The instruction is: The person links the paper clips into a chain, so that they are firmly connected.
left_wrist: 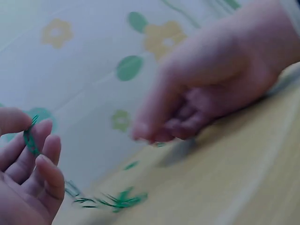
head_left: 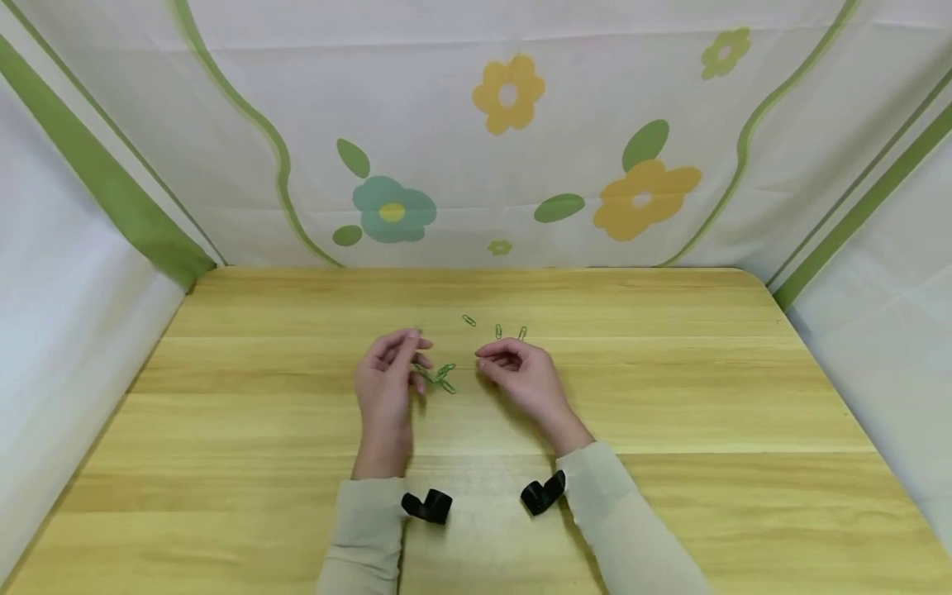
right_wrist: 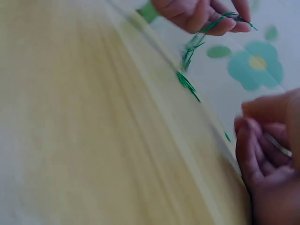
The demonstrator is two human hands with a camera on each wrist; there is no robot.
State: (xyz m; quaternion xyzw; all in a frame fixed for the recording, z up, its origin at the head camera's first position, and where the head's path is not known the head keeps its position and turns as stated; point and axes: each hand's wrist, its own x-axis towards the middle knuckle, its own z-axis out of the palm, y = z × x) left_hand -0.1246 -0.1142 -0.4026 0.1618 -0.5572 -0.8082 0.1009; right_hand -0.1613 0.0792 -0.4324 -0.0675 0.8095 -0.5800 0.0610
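My left hand (head_left: 385, 382) pinches a green paper clip (left_wrist: 31, 140) between thumb and fingertips, above the wooden table. Linked green paper clips (right_wrist: 192, 49) trail down from it toward the table. Several green paper clips (head_left: 440, 376) lie bunched beside the left fingers. To the right, my right hand (head_left: 524, 376) is low over the table, with thumb and index tips close together and the other fingers curled in. I cannot tell whether a small thing is between its fingertips. In the left wrist view, the right hand (left_wrist: 201, 93) is blurred.
Three loose green paper clips lie farther back: one to the left (head_left: 468, 320), one in the middle (head_left: 498, 331) and one to the right (head_left: 523, 333). The wooden table (head_left: 669, 397) meets a flowered white cloth (head_left: 446, 124) at its back edge. White cloth hangs at both sides.
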